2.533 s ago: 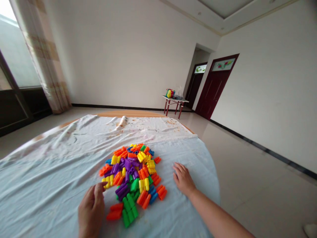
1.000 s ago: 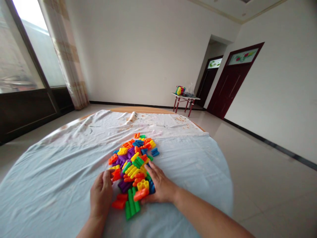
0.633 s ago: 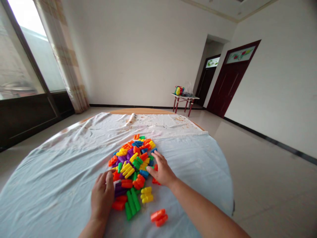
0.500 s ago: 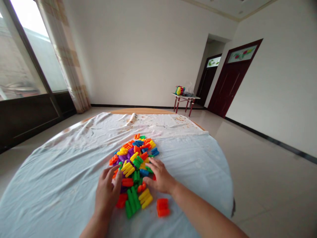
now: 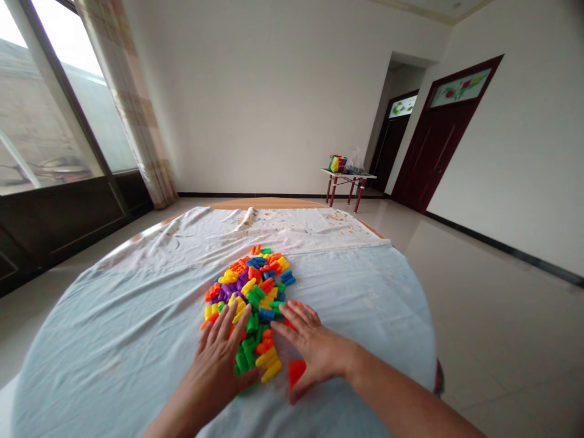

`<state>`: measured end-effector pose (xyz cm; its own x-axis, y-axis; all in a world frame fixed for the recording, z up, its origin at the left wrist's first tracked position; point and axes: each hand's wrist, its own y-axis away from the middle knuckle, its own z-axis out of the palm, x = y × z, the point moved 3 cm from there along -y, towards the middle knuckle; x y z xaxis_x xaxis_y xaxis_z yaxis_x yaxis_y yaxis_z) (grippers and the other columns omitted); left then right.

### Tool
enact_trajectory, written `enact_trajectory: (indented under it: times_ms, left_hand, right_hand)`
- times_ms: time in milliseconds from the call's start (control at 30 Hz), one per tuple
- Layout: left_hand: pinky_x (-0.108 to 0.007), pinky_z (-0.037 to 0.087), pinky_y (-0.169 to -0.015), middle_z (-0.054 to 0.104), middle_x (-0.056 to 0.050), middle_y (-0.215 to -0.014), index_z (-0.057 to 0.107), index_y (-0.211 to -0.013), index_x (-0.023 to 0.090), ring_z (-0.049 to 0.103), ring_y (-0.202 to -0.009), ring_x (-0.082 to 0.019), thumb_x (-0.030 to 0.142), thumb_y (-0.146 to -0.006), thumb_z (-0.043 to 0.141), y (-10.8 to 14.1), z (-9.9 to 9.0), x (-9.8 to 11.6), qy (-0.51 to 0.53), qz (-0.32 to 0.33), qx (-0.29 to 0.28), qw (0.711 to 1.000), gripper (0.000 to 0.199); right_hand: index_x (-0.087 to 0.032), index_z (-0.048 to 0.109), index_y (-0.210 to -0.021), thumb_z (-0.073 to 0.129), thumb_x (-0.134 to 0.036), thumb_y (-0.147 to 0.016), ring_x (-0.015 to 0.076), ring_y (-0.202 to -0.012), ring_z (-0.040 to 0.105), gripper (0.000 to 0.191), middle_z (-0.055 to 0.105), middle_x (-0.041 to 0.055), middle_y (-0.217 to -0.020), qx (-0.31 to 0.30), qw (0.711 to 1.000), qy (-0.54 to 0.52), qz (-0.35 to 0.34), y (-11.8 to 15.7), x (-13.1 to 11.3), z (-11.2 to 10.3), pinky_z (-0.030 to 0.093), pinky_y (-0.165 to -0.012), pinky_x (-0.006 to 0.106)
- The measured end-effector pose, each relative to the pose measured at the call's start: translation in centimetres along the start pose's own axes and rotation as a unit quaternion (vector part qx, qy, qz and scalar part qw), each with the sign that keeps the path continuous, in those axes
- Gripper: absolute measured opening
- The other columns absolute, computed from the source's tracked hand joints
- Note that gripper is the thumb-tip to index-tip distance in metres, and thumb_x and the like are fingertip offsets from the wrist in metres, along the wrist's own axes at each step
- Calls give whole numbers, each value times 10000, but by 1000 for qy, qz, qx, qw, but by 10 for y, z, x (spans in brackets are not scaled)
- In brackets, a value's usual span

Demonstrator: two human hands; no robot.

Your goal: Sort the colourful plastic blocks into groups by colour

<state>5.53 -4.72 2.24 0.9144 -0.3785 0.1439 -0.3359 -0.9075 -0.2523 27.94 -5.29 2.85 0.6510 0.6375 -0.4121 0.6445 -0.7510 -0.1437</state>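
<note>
A heap of ridged plastic building blocks (image 5: 253,286) in orange, yellow, green, blue and purple lies on the cloth before me. My left hand (image 5: 221,353) is spread palm down over the near left side of the heap, its fingers reaching onto the blocks. On the near right, my right hand (image 5: 317,347) has its fingers apart along the heap's edge. Between its thumb and fingers sits a red block (image 5: 296,370), partly hidden. Close to the left thumb are a green block (image 5: 246,354) and a yellow block (image 5: 269,363).
A pale blue and white cloth (image 5: 114,328) covers the round table, whose wooden rim (image 5: 274,203) shows at the far side. Farther back, a small table (image 5: 349,174) holds a colourful bag (image 5: 337,163) and a clear plastic bag. A curtain (image 5: 137,103) hangs by the window.
Both hands have come back toward me and flattened out. The left now covers several near blocks, and the right has spread around the red block. The view has shifted slightly.
</note>
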Motion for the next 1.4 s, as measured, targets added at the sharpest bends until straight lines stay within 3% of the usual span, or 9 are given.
enact_trajectory:
  times_ms: [133, 267, 433, 733, 967, 1067, 1133, 1267, 1400]
  left_hand:
    - [-552, 178, -1107, 248, -121, -1517, 212, -1442, 291, 189, -1395, -333, 578, -567, 696, 10, 20, -14, -40, 16, 5, 999, 1041]
    - [-536, 159, -1112, 270, -123, -1511, 234, -1440, 297, 203, -1396, -301, 621, -684, 570, 9, 24, -29, -56, 7, 51, 997, 889]
    - [-543, 200, -1088, 289, -138, -1502, 249, -1439, 272, 248, -1376, -313, 605, -697, 570, 5, 20, -38, -48, -38, 91, 994, 874]
    - [-537, -14, -1127, 326, -124, -1487, 190, -1454, 288, 299, -1346, -337, 607, -570, 686, 3, 19, 28, -42, 105, 84, 990, 1063]
    - [-567, 17, -1122, 283, -118, -1507, 227, -1446, 280, 217, -1387, -316, 445, -695, 653, -14, 17, 23, -61, 26, 123, 990, 879]
    - [-624, 56, -1102, 300, -134, -1497, 234, -1442, 286, 227, -1376, -353, 521, -624, 699, -22, 6, 33, -34, 52, 117, 991, 970]
    - [-612, 171, -1093, 351, -131, -1473, 315, -1414, 291, 296, -1349, -341, 523, -691, 639, -26, -5, 51, 5, 84, 117, 989, 825]
    - [-400, 464, -953, 608, -90, -1232, 553, -1228, 268, 561, -1122, -230, 401, -856, 447, -29, -14, 102, 143, 176, 18, 974, 409]
    - [-277, 522, -745, 706, -61, -905, 653, -1042, 255, 653, -824, -183, 334, -847, 464, -25, 2, 142, 212, 244, -122, 938, 283]
  right_hand:
    - [-250, 282, -1438, 767, -569, -555, 348, -1401, 121, 1057, 160, 151, -1530, 36, 997, 41, 51, -15, 20, 4, 102, -1111, 548]
    - [-158, 390, -1384, 775, -524, -586, 349, -1378, 206, 958, 260, 209, -1485, 82, 989, 55, 108, -36, 34, 0, 146, -1105, 541]
    - [-179, 520, -1269, 692, -461, -719, 278, -1297, 370, 642, 431, 146, -1395, 170, 982, 0, 76, -62, 26, -4, 272, -1072, 452]
    - [-204, 595, -1091, 643, -377, -769, 277, -1053, 514, 368, 604, 100, -1078, 197, 976, 37, 85, -111, 9, 5, 388, -916, 456]
    - [-181, 510, -1100, 649, -270, -729, 191, -902, 603, 407, 636, 64, -1000, 302, 935, -148, 113, -83, 29, -19, 488, -826, 342]
    - [-187, 515, -1090, 637, -262, -735, 162, -835, 613, 383, 638, 45, -971, 329, 914, -203, 120, -66, 52, -30, 513, -769, 307]
    - [-180, 541, -1085, 646, -222, -718, 169, -845, 606, 384, 623, 57, -984, 344, 910, -187, 134, -54, 70, -35, 518, -766, 310]
    - [-180, 601, -1097, 592, -105, -724, 207, -922, 570, 380, 570, 87, -988, 353, 915, -58, 188, -30, 101, -37, 500, -850, 365]
    - [-226, 634, -1109, 570, -61, -732, 220, -1004, 537, 417, 553, 91, -1023, 283, 938, 35, 199, -16, 111, -32, 454, -929, 382]
